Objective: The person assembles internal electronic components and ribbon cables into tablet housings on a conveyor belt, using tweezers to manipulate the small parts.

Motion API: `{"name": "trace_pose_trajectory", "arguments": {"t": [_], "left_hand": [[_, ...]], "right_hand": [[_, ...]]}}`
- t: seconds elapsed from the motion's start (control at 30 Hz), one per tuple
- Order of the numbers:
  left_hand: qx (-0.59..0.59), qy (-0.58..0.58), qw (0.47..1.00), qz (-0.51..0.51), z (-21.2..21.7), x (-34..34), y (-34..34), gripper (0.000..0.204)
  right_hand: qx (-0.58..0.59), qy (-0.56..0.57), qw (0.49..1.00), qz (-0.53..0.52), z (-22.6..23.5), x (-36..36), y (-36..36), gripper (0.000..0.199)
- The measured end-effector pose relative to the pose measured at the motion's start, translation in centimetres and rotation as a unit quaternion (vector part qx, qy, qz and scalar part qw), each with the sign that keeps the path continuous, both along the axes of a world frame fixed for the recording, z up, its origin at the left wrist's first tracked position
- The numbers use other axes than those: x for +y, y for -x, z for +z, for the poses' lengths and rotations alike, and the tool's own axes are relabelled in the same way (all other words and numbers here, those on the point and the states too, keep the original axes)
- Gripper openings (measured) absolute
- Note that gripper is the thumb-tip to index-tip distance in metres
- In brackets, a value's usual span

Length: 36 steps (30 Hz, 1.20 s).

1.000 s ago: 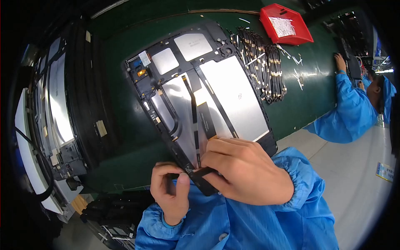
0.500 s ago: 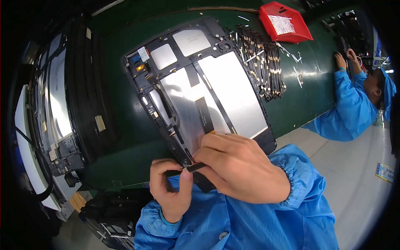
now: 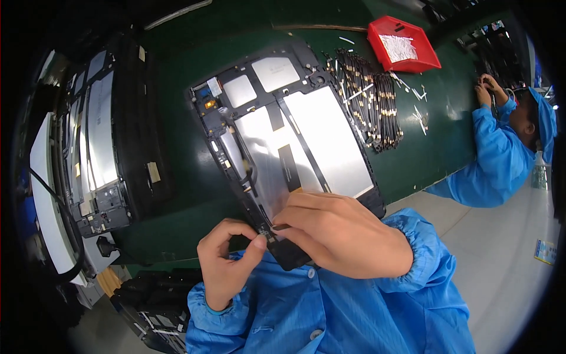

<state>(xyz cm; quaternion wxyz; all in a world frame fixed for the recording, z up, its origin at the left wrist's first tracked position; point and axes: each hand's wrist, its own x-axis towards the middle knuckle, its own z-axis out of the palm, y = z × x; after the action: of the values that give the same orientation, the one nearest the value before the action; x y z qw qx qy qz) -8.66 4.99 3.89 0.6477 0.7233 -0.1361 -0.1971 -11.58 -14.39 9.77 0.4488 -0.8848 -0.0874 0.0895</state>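
An opened tablet-like device lies tilted on the bench before me, showing silver battery plates, black frame and small boards. Over its near edge, my right hand pinches a small dark strip between thumb and fingers; most of the strip is hidden. My left hand is at the device's near left corner, thumb and forefinger tips together by a small board part. Whatever those tips hold, if anything, is too small to make out.
Beyond the device's right side lies a bundle of black flex cables. A red bin of white strips stands behind it, with loose strips nearby. More opened devices stand at left. A co-worker in blue works at right.
My left fingertips have come away from the black strip and shifted slightly left. The strip has turned and now shows less in my right hand. The whole view has shifted slightly.
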Motion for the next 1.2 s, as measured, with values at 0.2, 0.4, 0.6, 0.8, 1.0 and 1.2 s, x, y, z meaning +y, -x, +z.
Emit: {"name": "trace_pose_trajectory", "arguments": {"t": [0.2,0.4,0.6,0.8,1.0,1.2], "left_hand": [[0.093,0.019,0.995,0.039,0.0,0.3,0.7,0.005],[0.140,0.073,0.987,-0.020,0.2,2.0,2.9,0.016],[0.164,0.048,0.984,-0.051,1.3,2.3,3.8,0.020],[0.123,0.122,0.984,0.043,1.9,0.9,3.8,0.015],[0.072,0.147,0.987,0.001,2.6,-0.2,3.2,0.015],[-0.113,0.060,0.991,0.040,3.6,-0.6,2.0,0.016]], "right_hand": [[0.053,-0.170,0.984,-0.018,0.2,0.6,-0.2,0.014],[-0.076,0.063,0.991,-0.093,-0.1,3.0,1.2,0.021],[-0.055,0.019,0.991,-0.121,1.8,3.4,1.6,0.015],[-0.011,-0.139,0.986,-0.089,2.6,3.3,2.1,0.012],[0.007,-0.157,0.976,-0.150,2.0,2.8,2.6,0.011],[-0.185,-0.122,0.970,-0.105,0.4,2.4,3.2,0.014]]}}
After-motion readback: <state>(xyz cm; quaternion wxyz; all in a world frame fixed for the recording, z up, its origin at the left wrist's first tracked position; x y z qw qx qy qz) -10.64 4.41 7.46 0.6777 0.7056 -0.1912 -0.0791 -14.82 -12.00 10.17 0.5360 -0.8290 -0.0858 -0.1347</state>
